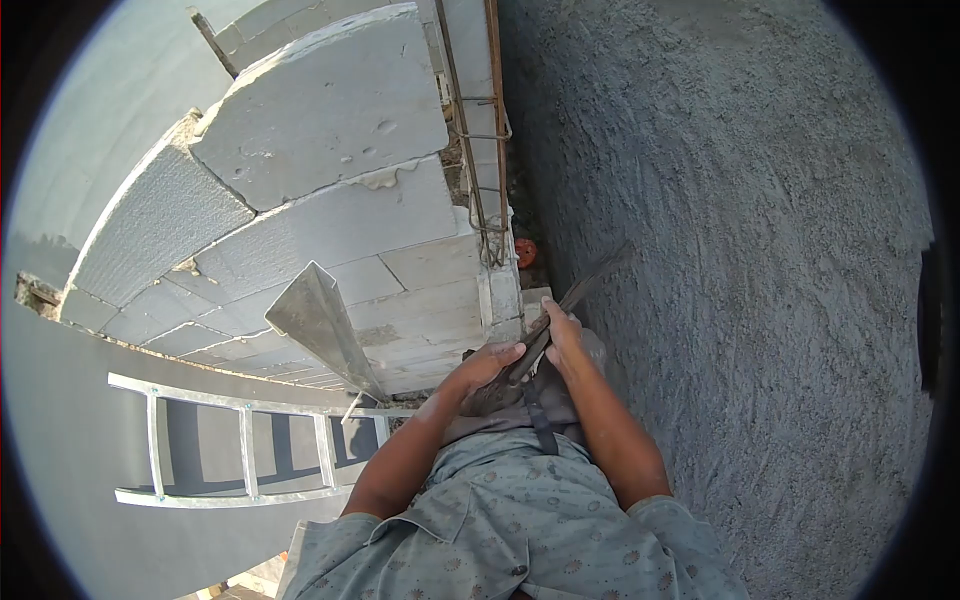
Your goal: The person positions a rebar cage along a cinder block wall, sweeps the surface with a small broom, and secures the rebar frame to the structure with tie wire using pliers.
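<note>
A bundle of thin dark wires [590,283] slants up to the right in front of my body, its far end fanned out near the grey wall. My right hand [563,335] is closed around its middle, thumb pointing up. Lower down, my left hand [490,364] grips the same bundle with the thumb along it. The lower end sits by my lap and is partly hidden by the left hand. Just above the hands, a rusty rebar frame with stirrups [482,135] stands at the end of the block wall.
A white block wall [330,120] rises on the left, with a metal channel [318,310] leaning near it. Below left is a metal ladder [248,450]. A rough grey plastered wall [760,300] fills the right. An orange object [525,252] sits in the gap between the walls.
</note>
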Action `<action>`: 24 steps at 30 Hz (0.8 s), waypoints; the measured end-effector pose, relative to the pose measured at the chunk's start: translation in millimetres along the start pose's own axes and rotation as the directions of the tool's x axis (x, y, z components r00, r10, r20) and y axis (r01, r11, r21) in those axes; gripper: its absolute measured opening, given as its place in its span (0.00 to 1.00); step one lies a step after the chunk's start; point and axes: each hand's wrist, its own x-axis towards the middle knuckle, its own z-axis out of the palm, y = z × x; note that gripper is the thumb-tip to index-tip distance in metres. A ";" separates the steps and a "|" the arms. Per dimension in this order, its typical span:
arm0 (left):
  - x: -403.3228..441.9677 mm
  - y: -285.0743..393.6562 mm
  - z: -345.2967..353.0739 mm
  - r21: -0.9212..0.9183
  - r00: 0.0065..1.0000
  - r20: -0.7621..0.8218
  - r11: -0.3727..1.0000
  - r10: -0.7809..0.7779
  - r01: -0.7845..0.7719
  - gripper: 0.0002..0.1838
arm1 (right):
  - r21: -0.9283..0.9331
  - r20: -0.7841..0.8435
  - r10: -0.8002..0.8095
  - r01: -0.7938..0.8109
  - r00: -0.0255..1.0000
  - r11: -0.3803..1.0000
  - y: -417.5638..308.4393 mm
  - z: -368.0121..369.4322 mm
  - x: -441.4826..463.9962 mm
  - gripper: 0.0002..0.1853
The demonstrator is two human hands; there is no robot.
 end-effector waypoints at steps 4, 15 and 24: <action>5.1 -22.2 -16.6 0.554 0.986 -0.126 0.832 0.112 -0.024 0.22 | -0.020 -0.015 0.039 -0.039 0.999 0.999 27.7 -9.7 11.5 0.30; -6.0 -33.0 9.5 0.654 0.854 -0.419 0.755 0.308 0.049 0.17 | 0.081 -0.051 -0.122 0.126 0.991 0.989 55.6 -20.9 14.1 0.20; -26.2 14.5 -23.6 0.820 0.848 -0.451 0.505 0.280 0.269 0.15 | 0.168 -0.074 0.144 -0.130 0.987 0.977 65.1 -26.7 1.4 0.17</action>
